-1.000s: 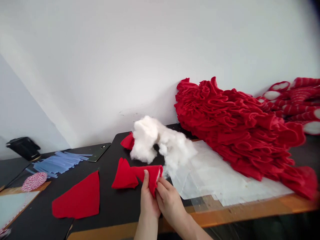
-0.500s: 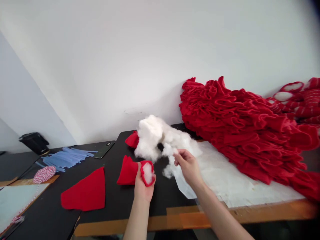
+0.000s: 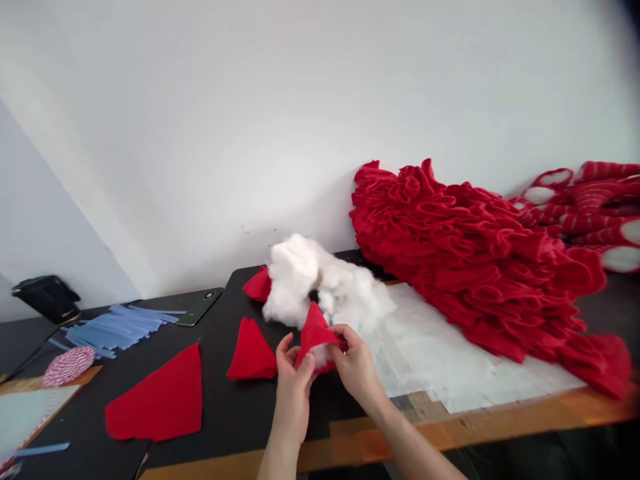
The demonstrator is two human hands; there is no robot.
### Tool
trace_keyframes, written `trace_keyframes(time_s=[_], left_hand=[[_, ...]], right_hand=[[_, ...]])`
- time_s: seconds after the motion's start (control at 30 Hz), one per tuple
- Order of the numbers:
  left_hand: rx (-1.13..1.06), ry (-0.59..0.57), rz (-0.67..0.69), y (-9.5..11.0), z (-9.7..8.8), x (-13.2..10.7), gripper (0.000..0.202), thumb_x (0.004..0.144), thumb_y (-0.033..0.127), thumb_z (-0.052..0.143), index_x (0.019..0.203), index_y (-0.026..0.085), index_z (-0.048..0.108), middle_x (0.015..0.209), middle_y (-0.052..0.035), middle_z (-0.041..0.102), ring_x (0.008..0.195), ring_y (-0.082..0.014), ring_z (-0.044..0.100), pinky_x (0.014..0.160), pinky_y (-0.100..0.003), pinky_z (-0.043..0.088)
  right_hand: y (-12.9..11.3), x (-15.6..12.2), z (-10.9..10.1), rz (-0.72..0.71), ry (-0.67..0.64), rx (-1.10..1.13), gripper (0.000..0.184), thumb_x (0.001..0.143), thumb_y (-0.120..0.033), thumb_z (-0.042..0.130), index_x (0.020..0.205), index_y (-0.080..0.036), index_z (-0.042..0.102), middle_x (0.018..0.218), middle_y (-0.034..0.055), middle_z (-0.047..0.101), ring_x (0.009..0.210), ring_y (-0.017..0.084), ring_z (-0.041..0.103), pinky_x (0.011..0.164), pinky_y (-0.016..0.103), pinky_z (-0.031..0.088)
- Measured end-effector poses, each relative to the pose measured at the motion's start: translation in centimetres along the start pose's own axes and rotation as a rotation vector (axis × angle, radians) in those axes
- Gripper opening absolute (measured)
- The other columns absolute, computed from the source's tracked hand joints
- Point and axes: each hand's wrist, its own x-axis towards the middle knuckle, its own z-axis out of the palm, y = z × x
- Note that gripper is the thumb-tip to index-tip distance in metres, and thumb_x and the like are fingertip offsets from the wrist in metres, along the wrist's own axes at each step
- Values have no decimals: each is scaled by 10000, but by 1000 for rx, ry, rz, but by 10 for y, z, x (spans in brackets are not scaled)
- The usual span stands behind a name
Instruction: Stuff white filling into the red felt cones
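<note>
Right hand (image 3: 356, 363) is back from the stuffing pile (image 3: 320, 283) at twelve o'clock; with left hand (image 3: 295, 377) it pinches the red felt cone (image 3: 315, 330), wadding (image 3: 320, 361) at its mouth.

Soft cloth, matt top
We see a fuzzy red felt cone (image 3: 315, 331), fluffy white stuffing (image 3: 300, 273), a matt black tabletop (image 3: 225, 413) with a bare wood edge (image 3: 500, 427).

We are holding cone (image 3: 315, 333) between left hand (image 3: 293, 383) and right hand (image 3: 355, 363), over table (image 3: 225, 413) near front edge. Stuffing heap (image 3: 325, 287) sitting just behind cone. Folded piece (image 3: 250, 343) lying left of hands, flat piece (image 3: 160, 400) further left. Cloth pile (image 3: 475, 267) resting against wall at right, overlapping sheets (image 3: 440, 353) (these lying right of hands). Sticks (image 3: 117, 327) and twine spool (image 3: 67, 365) lying far left.
</note>
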Motion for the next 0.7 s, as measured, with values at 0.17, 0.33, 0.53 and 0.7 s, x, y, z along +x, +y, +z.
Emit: trace_keyframes(time_s=[0.17,0.33,0.53,0.7], left_hand=[[670,203,516,-5,-20,2,228,637,127,595,848,213,598,856,-53,644,844,-244,619,779,-366,486],[716,251,543,-4,-24,-10,391,548,22,559,877,222,625,888,-66,660,869,-278,618,816,-368,469],[288,219,372,13,-6,-22,388,532,-54,690,806,220,680,875,-64,620,998,-260,548,850,-241,419],[404,320,379,19,-3,-17,349,546,-71,650,678,252,651,774,-23,586,919,-256,549,798,-244,421]], right_hand=[[-2,-7,-2,-72,-1,12,190,681,-120,435,784,-179,583,723,19,618,656,168,567,591,267,442],[-5,-9,-7,-158,47,26,246,666,-61,409,786,-188,582,731,15,607,672,165,569,616,270,444],[-10,-15,-13,-391,-98,6,315,665,-3,417,831,-208,588,817,22,595,776,173,586,688,283,460],[-9,-20,-13,-371,-2,-38,341,618,18,391,810,-203,566,784,19,584,729,167,579,647,272,452]])
